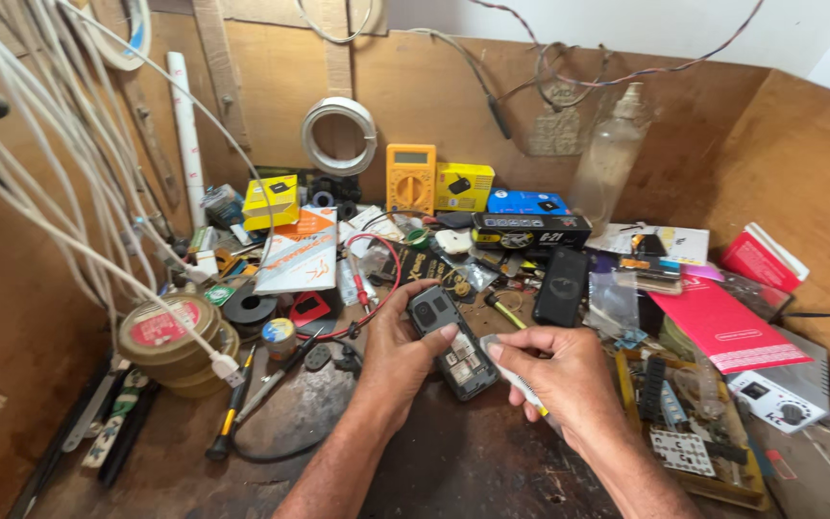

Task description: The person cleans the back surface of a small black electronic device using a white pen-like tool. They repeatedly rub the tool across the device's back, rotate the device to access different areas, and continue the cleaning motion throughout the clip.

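- The left hand (398, 348) gripped an opened grey mobile phone (451, 341), back cover off, thumb pressed on its upper part, above the middle of the counter (453, 461).
- The right hand (569, 380) pinched a slim white-and-yellow tool (521, 383), its tip touching the phone.
- A black smartphone (562, 286) lay just behind.
- A yellow multimeter (411, 179) stood at the counter's back edge.
- Tape rolls (173, 341) sat towards the left edge.

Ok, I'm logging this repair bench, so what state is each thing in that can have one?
Small phone: back cover off, insides showing, held face down.
Left hand: closed around the small phone.
Right hand: gripping a thin tool whose tip is at the phone.
Black smartphone: lying flat, screen dark.
Yellow multimeter: propped upright, display blank.
Clear bottle: upright, leaning on the wall.
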